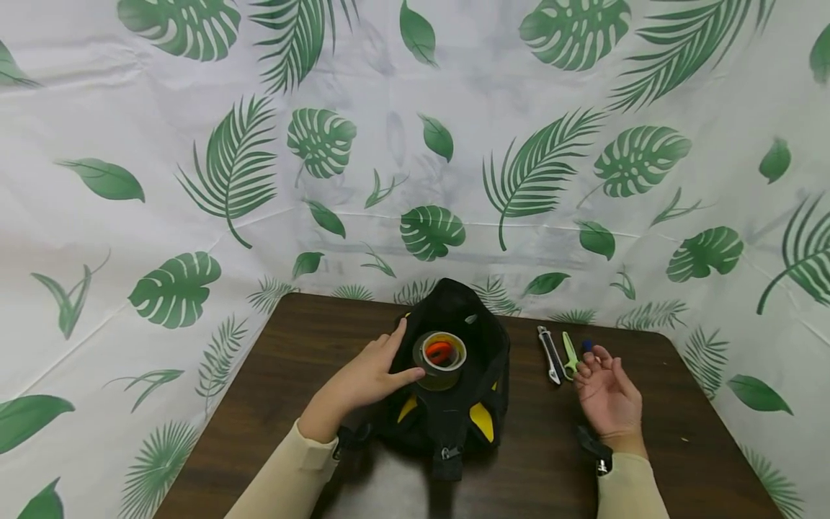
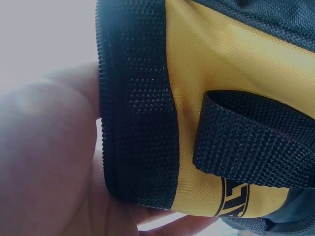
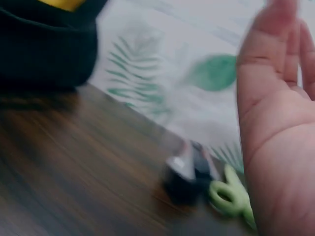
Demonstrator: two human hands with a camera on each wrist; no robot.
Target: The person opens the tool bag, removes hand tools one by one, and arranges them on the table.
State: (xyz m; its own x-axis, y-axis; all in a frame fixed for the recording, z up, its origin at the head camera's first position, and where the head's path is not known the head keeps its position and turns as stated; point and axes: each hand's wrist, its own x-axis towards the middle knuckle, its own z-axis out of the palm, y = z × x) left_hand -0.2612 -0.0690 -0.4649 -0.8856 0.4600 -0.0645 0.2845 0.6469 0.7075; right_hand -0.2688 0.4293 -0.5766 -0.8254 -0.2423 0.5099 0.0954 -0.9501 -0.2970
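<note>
A black and yellow bag [image 1: 481, 422] stands upright with its top gaping. In its mouth sits a roll of clear tape [image 1: 424, 378], with a smaller ring-shaped roll [image 1: 462, 353] above it and an orange object [image 1: 439, 352] inside the ring. My left hand [image 1: 366, 375] rests against the bag's left rim, fingers extended and thumb spread toward the tape. In the left wrist view, the zippered edge [image 2: 138, 103] hides part of that hand. My right hand [image 1: 609, 396] hovers palm up with loosely bent fingers, holding nothing visible. Beside it lie green-handled scissors [image 1: 570, 355].
A utility knife [image 1: 550, 355] lies left of the scissors. A small blue object [image 1: 587, 346] is partly hidden behind my right fingertips. The brown table [image 1: 318, 324] meets a white leaf-patterned sheet [image 1: 389, 180] at the back. A strap with a buckle [image 1: 447, 453] hangs at the bag's front.
</note>
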